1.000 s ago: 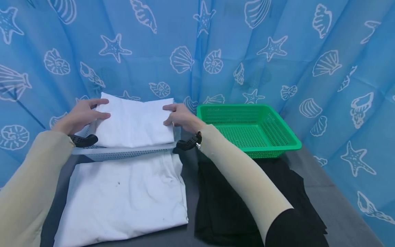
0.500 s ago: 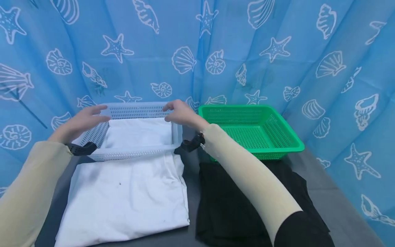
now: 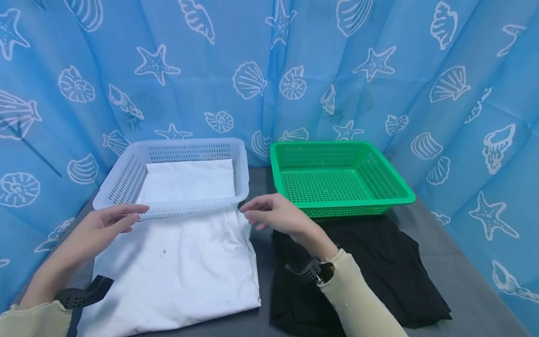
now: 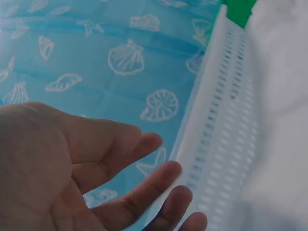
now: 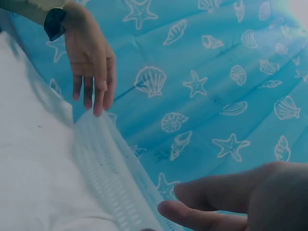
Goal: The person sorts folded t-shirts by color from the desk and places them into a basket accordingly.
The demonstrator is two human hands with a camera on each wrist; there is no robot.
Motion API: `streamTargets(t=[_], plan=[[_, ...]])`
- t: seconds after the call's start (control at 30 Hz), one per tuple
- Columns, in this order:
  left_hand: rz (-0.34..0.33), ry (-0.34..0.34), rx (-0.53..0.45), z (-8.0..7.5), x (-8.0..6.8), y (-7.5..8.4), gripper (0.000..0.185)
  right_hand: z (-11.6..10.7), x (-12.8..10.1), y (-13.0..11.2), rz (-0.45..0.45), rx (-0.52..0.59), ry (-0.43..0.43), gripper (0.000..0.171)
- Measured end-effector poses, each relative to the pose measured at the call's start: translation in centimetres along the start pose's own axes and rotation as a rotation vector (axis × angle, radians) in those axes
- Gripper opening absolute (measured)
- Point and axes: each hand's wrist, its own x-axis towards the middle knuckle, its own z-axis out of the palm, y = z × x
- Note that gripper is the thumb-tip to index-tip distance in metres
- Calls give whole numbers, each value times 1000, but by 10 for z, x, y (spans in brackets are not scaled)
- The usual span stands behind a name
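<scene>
My left hand [image 3: 90, 236] hovers by the front left corner of the white plastic basket [image 3: 101, 199], its fingers relaxed and nothing in them. To the right, my right hand [image 3: 284, 217] hangs with loosely bent fingers between the two baskets and also holds nothing. A folded white cloth [image 3: 189, 180] lies flat inside the white basket. In front of that basket a larger folded white cloth [image 3: 177, 271] is spread on the table, with small dark specks on it. The left wrist view has the left hand's fingers [image 4: 139, 192] overlapping the basket's perforated wall.
A green plastic basket [image 3: 404, 199] with nothing in it stands right of the white one. Folded black cloth [image 3: 379, 267] lies in front of it on the grey table [image 3: 455, 281]. Behind everything hangs a blue curtain [image 3: 202, 89] with shell and starfish prints.
Both hands let go of the folded white cloth, which dropped from above the rim into the white basket. Since then the hands have drawn back toward the person.
</scene>
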Motion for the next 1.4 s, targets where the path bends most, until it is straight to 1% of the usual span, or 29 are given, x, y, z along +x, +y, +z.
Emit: streamTargets(t=[0.07,0.17,0.23,0.3,0.4,0.47,0.53,0.63,0.73,0.8,0.87,0.9,0.97,1.03,1.07,1.13,1.2,1.27,1.3,1.33,1.4], plan=[[-6,42,60,1,-7,-9,45,4,-4,8,14,28,6,25],[-21,81,107,0,-14,-21,44,9,-6,19,35,69,5,29],[-53,75,111,1,-17,-26,46,12,-5,24,51,87,6,31],[-83,57,91,2,-17,-31,50,15,-2,28,66,116,-5,33],[-124,74,107,4,-18,-37,57,21,2,30,89,164,-24,35],[-174,65,110,4,-18,-41,63,25,4,31,99,185,-35,37],[-234,41,114,4,-19,-46,70,29,6,32,110,197,-36,37],[-321,-18,62,3,-21,-52,79,35,6,34,127,201,-38,37],[-368,-53,39,4,-22,-56,82,38,8,36,139,221,-46,37],[-395,-51,45,6,-22,-57,84,39,10,37,150,228,-53,36],[-394,-32,55,9,-21,-58,85,39,12,39,162,238,-64,35],[-383,-13,62,10,-21,-58,84,40,12,40,169,242,-69,34],[-343,21,82,12,-22,-59,79,40,13,42,181,254,-78,33],[-284,19,97,11,-24,-60,72,41,14,43,186,269,-87,34],[-270,-3,100,9,-25,-61,70,41,14,43,185,276,-88,34],[-264,-75,106,6,-25,-62,68,42,15,43,186,285,-86,35],[-282,-151,101,3,-25,-63,70,42,16,43,190,296,-87,36],[-304,-188,100,4,-24,-64,73,43,17,44,195,301,-86,37],[-304,-183,100,5,-24,-64,74,44,17,45,198,301,-87,37],[-296,-162,98,6,-25,-64,73,45,18,46,202,302,-89,36],[-255,-97,96,10,-27,-64,71,46,18,48,208,308,-91,35]])
